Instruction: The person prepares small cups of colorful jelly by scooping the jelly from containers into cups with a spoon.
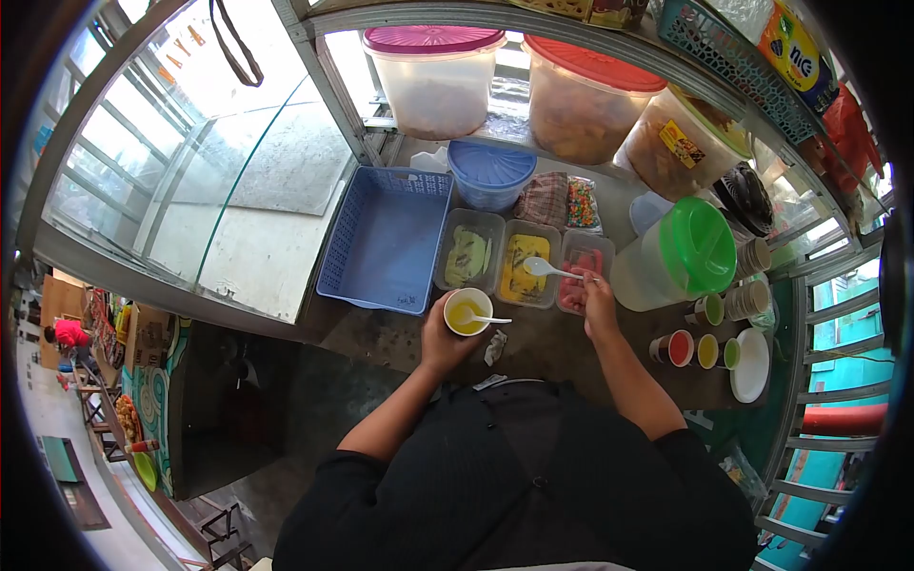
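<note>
My left hand [444, 344] is wrapped around a small paper cup [447, 315] with yellow contents. A white plastic spoon [493, 321] leans in the cup, its handle out to the right. My right hand [599, 303] pinches the handle of a larger white spoon [539, 266], whose bowl is over the yellow-filled clear tub [526, 304]. To the left of this tub sits a clear tub [466, 286] with pale green contents. A tub [587, 238] of pink-red contents lies to the right, partly hidden by my right hand.
A blue basket [333, 295] stands at left, a blue-lidded container [490, 164] behind the tubs. A green-lidded jug [700, 247] stands right, near cups with red [681, 348] and yellow [706, 351] contents and a white oval dish [752, 365]. Large lidded containers [433, 86] line the back.
</note>
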